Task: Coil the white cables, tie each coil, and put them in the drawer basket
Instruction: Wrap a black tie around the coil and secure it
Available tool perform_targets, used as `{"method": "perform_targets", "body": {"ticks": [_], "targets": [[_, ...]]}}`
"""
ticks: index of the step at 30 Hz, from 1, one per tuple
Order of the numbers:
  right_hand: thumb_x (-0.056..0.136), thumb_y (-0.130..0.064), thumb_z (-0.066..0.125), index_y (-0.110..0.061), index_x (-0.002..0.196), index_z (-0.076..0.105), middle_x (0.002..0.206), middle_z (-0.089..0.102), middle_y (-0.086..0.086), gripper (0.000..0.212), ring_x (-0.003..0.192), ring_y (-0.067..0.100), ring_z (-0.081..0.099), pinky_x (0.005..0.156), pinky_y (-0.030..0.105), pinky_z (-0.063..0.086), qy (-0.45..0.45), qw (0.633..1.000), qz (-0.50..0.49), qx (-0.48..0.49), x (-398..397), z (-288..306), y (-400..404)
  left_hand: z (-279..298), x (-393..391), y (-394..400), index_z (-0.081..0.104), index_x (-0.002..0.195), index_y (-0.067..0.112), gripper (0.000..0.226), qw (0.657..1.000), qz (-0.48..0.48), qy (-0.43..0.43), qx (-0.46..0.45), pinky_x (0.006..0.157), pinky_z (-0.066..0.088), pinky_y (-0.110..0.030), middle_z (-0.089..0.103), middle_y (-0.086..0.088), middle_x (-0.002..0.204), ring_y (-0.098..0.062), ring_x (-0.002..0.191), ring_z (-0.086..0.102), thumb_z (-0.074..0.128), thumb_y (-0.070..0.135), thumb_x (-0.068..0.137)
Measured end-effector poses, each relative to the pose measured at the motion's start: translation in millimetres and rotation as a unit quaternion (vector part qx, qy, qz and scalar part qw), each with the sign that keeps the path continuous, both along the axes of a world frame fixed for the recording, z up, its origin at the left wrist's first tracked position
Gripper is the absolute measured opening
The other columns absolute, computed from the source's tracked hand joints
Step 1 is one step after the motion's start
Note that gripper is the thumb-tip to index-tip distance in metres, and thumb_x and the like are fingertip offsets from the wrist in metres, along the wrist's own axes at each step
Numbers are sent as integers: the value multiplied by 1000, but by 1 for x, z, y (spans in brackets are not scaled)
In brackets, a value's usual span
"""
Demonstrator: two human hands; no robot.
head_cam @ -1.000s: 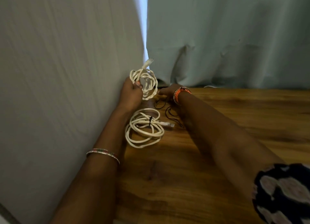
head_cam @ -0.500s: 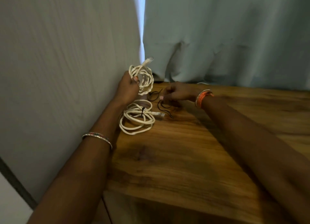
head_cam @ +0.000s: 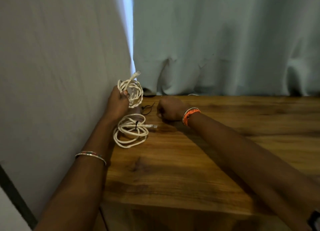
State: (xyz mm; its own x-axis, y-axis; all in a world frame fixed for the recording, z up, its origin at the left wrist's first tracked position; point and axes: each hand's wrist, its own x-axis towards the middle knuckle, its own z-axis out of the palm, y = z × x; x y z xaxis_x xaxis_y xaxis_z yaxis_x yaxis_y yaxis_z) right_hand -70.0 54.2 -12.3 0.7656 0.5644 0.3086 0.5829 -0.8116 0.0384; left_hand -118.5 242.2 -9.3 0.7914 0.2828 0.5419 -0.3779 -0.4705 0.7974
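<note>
My left hand point(head_cam: 119, 103) grips a small coil of white cable point(head_cam: 134, 92) and holds it upright above the wooden table point(head_cam: 199, 161), with its plug end pointing up. A second white coil point(head_cam: 131, 131), bound with a black tie, lies flat on the table just below that hand. A loose black tie point(head_cam: 146, 107) lies between my hands. To its right, my right hand point(head_cam: 170, 109) rests on the table with its fingers curled in a pinch. The tie it closes on is almost hidden under the fist.
A grey wall point(head_cam: 60, 75) runs close along the left side of the table. Pale curtains point(head_cam: 225, 49) hang behind the table's back edge. The front edge of the table point(head_cam: 173, 208) lies near me, with a darker cabinet front below it.
My right hand has drawn back from the loose ties toward the right and curled into a fist. My left hand still holds the small coil upright in the same place.
</note>
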Motion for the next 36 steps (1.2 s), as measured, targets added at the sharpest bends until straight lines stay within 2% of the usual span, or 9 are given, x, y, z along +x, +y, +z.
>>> {"method": "perform_targets", "body": {"ticks": [4, 8, 12, 16, 20, 22, 28, 32, 36], "targets": [[81, -8, 63, -17, 96, 71, 96, 64, 1, 20, 92, 20, 60, 72, 26, 43, 95, 993, -61, 16, -9, 5, -39, 0, 2, -2, 46, 131, 3, 36, 999, 8, -20, 25, 91, 36, -24, 56, -15, 126, -26, 117, 51, 37, 9, 96], [77, 6, 55, -13, 94, 72, 99, 70, 11, 31, 94, 27, 64, 79, 36, 54, 192, 974, -64, 102, -18, 4, -77, 5, -9, -12, 45, 127, 0, 36, 996, -2, -58, 74, 83, 35, -20, 57, -12, 117, -20, 109, 51, 39, 16, 95], [79, 5, 50, -12, 69, 70, 87, 73, 12, 29, 81, 20, 66, 75, 30, 54, 172, 950, -88, 244, -37, -10, -114, 14, -28, -38, 51, 115, 4, 38, 989, -63, -105, 85, 79, 36, -19, 55, -1, 102, -11, 95, 51, 35, 26, 89], [78, -8, 62, -6, 74, 73, 79, 72, 7, 12, 72, 17, 65, 62, 27, 51, 127, 923, -159, 325, -47, -19, -153, 11, -34, -93, 55, 106, 5, 20, 976, -194, -60, 73, 72, 40, -5, 53, 10, 85, 16, 72, 55, 37, 8, 98], [77, -21, 65, -8, 79, 75, 82, 74, 8, 16, 85, 27, 70, 85, 48, 55, 213, 879, -152, 399, -51, -21, -187, 16, -27, -154, 55, 114, -3, 28, 969, -223, 4, 105, 66, 39, -9, 51, -4, 91, -9, 89, 49, 34, -4, 97], [82, -20, 65, -10, 84, 74, 86, 74, 9, 14, 87, 27, 70, 87, 49, 55, 219, 872, -135, 417, -57, -23, -196, 15, -20, -175, 55, 115, -5, 29, 971, -212, 26, 103, 57, 37, -6, 51, -5, 95, -14, 91, 46, 33, -4, 97], [84, -20, 68, -29, 105, 70, 119, 63, -7, 23, 111, 10, 54, 94, 26, 41, 132, 970, -93, 182, -68, -15, -194, -10, -11, -186, 46, 129, 4, 33, 981, -159, 83, 69, 86, 36, -20, 55, -13, 127, -22, 117, 50, 35, 7, 98], [83, -10, 66, -15, 91, 70, 103, 63, 1, 11, 102, 17, 56, 82, 25, 40, 93, 985, -90, 116, -76, -15, -178, -18, -21, -180, 50, 122, 12, 29, 977, -182, 99, 42, 63, 41, -7, 59, -2, 106, -11, 93, 53, 32, 5, 99], [84, 0, 55, -9, 84, 60, 96, 63, 6, 11, 98, 23, 58, 78, 25, 37, 75, 989, -102, 74, -76, -22, -167, -24, -27, -182, 51, 114, 17, 29, 974, -198, 108, -24, 57, 46, -8, 60, 3, 91, -6, 79, 55, 31, 3, 99]]}}
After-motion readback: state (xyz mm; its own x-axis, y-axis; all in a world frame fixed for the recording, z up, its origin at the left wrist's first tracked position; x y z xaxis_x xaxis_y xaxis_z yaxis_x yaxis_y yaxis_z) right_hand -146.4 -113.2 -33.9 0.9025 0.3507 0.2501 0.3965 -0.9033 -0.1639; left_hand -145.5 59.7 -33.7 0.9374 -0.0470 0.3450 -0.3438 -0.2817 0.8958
